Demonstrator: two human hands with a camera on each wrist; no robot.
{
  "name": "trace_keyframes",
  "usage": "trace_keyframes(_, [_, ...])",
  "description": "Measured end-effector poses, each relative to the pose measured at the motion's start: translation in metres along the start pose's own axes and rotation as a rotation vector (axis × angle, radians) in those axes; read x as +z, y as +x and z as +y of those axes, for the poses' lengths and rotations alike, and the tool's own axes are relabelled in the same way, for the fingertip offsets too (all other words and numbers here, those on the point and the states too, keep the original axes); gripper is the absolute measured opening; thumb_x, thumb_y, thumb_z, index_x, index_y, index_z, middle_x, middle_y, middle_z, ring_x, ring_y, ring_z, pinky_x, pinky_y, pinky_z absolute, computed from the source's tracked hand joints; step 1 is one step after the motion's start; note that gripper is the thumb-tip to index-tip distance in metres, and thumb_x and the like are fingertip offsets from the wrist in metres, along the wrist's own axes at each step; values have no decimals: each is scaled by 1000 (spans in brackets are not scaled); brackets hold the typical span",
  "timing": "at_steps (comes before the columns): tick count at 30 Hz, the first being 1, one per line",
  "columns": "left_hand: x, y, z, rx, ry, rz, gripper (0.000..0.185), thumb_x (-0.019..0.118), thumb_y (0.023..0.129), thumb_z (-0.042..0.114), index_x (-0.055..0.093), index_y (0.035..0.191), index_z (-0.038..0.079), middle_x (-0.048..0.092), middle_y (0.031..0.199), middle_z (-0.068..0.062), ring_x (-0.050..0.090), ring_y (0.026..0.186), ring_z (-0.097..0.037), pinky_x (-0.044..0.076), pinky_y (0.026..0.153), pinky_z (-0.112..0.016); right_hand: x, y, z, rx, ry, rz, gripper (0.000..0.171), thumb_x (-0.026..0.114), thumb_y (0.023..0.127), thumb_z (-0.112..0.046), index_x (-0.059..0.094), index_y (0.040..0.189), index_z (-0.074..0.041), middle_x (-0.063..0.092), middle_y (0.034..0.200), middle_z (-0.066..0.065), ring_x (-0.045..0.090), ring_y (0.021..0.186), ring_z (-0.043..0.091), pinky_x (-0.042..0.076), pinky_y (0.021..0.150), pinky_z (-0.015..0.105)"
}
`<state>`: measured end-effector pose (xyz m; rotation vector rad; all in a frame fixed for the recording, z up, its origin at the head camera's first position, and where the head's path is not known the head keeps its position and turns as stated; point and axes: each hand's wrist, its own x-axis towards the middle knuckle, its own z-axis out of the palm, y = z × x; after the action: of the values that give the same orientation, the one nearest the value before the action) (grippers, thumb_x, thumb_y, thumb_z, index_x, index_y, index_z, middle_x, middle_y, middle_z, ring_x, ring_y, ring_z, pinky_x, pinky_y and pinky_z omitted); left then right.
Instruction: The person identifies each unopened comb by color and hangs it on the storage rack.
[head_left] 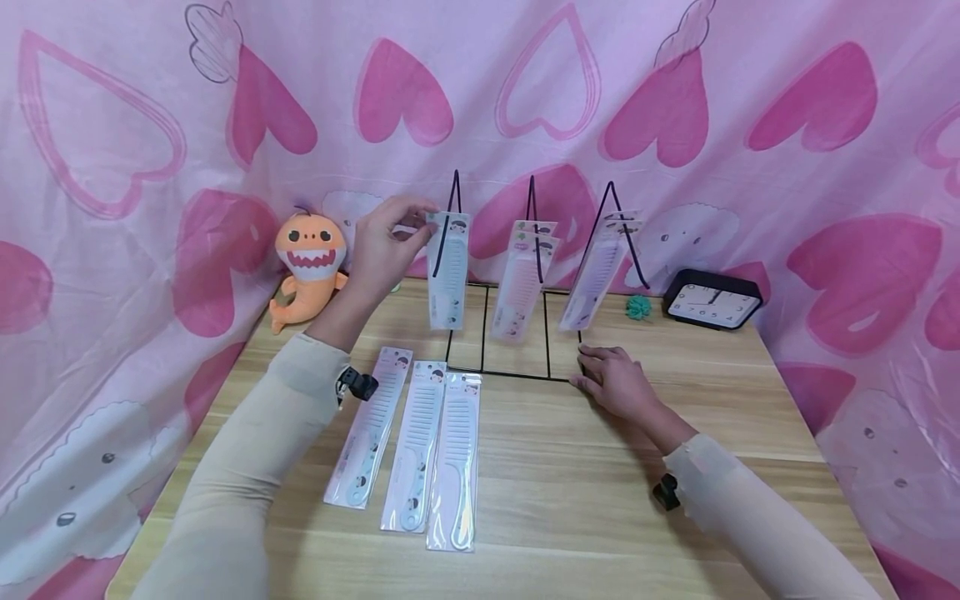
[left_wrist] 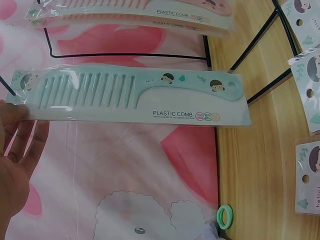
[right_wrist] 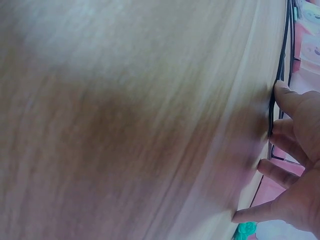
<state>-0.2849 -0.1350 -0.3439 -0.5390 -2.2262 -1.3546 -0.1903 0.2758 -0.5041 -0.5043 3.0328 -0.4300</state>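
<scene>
Mint plastic comb in clear sleeve [head_left: 447,271] pinched at top by left hand [head_left: 384,250], at black wire rack [head_left: 525,333]; could miss hook, drop. Right hand [head_left: 615,383], fingers flat, steadies rack base; slip would tip it.

The wooden table [head_left: 570,492] carries 3 packaged combs [head_left: 411,440] side by side at front left, a black wire rack [head_left: 514,373] behind them, a plush shark [head_left: 308,268], a green hair tie [head_left: 639,307] and a black clock [head_left: 712,300].
</scene>
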Motion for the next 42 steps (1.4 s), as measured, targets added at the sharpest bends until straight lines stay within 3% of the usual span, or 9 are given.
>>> trace_keyframes(9, [-6, -5, -5, -5, -50, -10, 30, 74, 105, 3, 82, 129, 18, 77, 130, -4, 78, 115, -19, 69, 99, -44, 1, 2, 0, 10, 3, -12, 56, 71, 110, -39, 64, 154, -5, 58, 167, 13, 53, 149, 47, 41, 109, 92])
trace_keyframes(18, [-18, -17, -17, -109, -120, -77, 49, 79, 104, 12, 69, 150, 24, 74, 139, -5, 73, 128, -22, 63, 112, -46, 0, 2, 0, 8, 13, -9, 56, 71, 109, -37, 64, 154, -4, 58, 166, 13, 53, 149, 48, 41, 109, 92])
trace_keyframes(24, [-30, -30, -32, -182, -32, -113, 43, 79, 105, 15, 71, 147, 20, 72, 141, -6, 73, 130, -24, 61, 115, -49, -1, 1, -1, 18, 16, -17, 55, 70, 110, -37, 63, 154, -4, 57, 167, 13, 52, 150, 46, 40, 110, 92])
trace_keyframes(30, [-41, -47, -46, -270, 75, -203, 42, 76, 106, 15, 71, 148, 18, 70, 145, -9, 71, 133, -31, 60, 116, -52, -1, 2, 0, 18, 21, -17, 55, 71, 110, -36, 63, 154, -4, 57, 167, 14, 52, 149, 46, 40, 110, 92])
trace_keyframes(33, [-45, -53, -53, -296, 92, -242, 43, 77, 106, 16, 70, 148, 16, 70, 146, -12, 71, 133, -37, 59, 116, -55, -1, 2, 0, 18, 18, -20, 56, 71, 109, -36, 63, 154, -4, 57, 167, 13, 52, 149, 46, 40, 110, 91])
trace_keyframes(42, [-60, -71, -77, -365, 169, -353, 40, 81, 102, 14, 73, 141, 12, 74, 137, -13, 72, 129, -35, 62, 111, -56, 0, 2, 0, 9, 8, -17, 55, 72, 109, -36, 64, 153, -4, 57, 167, 14, 54, 147, 47, 43, 109, 90])
